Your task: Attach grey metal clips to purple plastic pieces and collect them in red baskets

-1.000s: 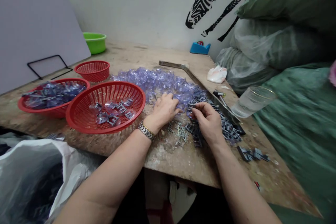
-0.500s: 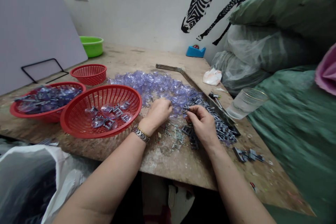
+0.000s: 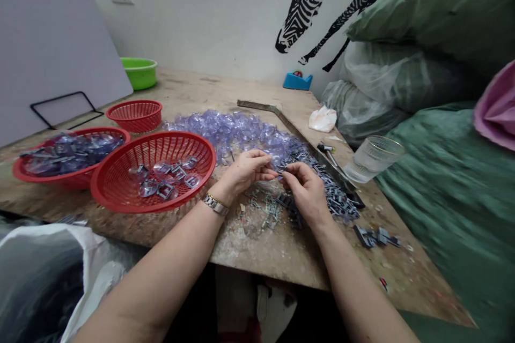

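Sitting at the big worn wooden table [image 3: 281, 257], I've got bulging green and clear sacks [image 3: 406, 69] piled on my right and a white board [image 3: 52, 37] leaning at the far left. Nearest my left arm is the large red basket [image 3: 120, 193], with a handful of clear suction cups fitted with grey clips lying in it; behind it sits a second red basket [image 3: 24, 171] heaped with more of the same, then a small red basket [image 3: 134, 115], and a green bowl [image 3: 139, 71] by the wall. Ahead of my hands spreads the pile of clear suction cups [image 3: 233, 128], and just to its right the heap of grey plastic clips [image 3: 338, 198], running along a metal bar [image 3: 281, 118]. A glass of water [image 3: 372, 158] stands past the bar, a crumpled white bag [image 3: 322, 118] farther back, a blue tape dispenser [image 3: 296, 80] by the wall. Small metal bits [image 3: 267, 209] lie scattered under my hands. My left hand [image 3: 245, 171] and right hand [image 3: 306, 190] meet fingertip to fingertip just above the table, between the two piles, both pinched on one small piece [image 3: 279, 173], too small to tell if it's cup or clip.
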The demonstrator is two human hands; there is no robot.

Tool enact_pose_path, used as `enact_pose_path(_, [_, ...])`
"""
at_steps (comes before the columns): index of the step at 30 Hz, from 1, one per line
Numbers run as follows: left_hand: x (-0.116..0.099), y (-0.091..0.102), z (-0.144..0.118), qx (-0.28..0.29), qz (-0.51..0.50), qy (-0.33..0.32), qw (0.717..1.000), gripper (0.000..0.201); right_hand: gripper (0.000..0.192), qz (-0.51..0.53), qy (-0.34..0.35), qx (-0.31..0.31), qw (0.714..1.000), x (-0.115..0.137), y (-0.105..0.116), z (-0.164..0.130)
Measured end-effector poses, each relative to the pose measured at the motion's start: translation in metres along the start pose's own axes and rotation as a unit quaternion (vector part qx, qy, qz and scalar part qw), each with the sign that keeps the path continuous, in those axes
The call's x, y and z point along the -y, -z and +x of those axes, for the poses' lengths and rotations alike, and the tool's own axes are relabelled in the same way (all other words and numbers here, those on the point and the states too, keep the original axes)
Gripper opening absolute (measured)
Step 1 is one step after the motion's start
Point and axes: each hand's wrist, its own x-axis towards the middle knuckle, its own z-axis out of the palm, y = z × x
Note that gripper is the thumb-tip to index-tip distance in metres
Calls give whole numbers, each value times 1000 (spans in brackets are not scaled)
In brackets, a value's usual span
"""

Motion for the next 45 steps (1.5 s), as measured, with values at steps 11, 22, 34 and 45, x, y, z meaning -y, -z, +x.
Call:
enact_pose_path(11, [2,-1,-3,31,46,-34,998,18,16,2,0,-24,1000,0,1,0])
enact_pose_path(22, [3,-4,-5,17,74,-59,995,14,30,136,-102,-29,985,10,2,3])
enact_pose_path(34, [5,-5,-2,33,62,-42,997,18,34,161,-121,-34,979,11,3,5])
enact_pose_path(45, [3,-6,-2,21,46,-12,999,18,30,171,-110,-62,977,10,3,5])
